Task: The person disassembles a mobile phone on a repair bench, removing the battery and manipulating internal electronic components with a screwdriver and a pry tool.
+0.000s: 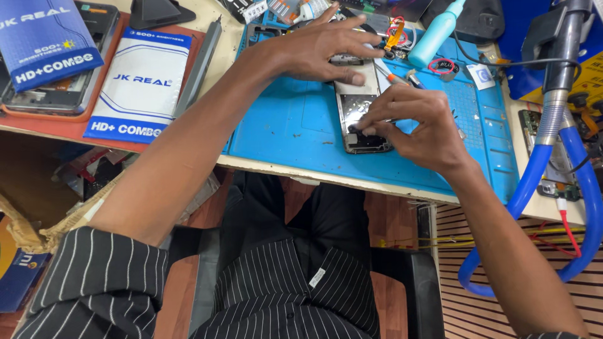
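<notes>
An opened phone (pixel 359 113) lies lengthwise on a blue work mat (pixel 295 125) near the middle of the surface (pixel 276 168). Its back is off, so a thin grey metal frame shows, with a dark patch of parts at the near end.

The left hand (pixel 326 47) rests flat over the far end of the phone, fingers spread and the thumb pressing down on the frame, pinning it rather than gripping it. The right hand (pixel 414 122) is curled at the near end, its fingertips pinched together on something small at the phone's lower edge; what sits between them is too small to make out.

The phone looks light, stiff and thin, and its bare insides are likely fragile. The safest hold seems to be along the metal side rails or flat on the frame, away from the exposed parts.

A teal bottle (pixel 436 34) stands beyond the phone, a blue hose (pixel 581 188) loops at the right, and two blue and white flat boxes (pixel 138 81) lie at the left.
</notes>
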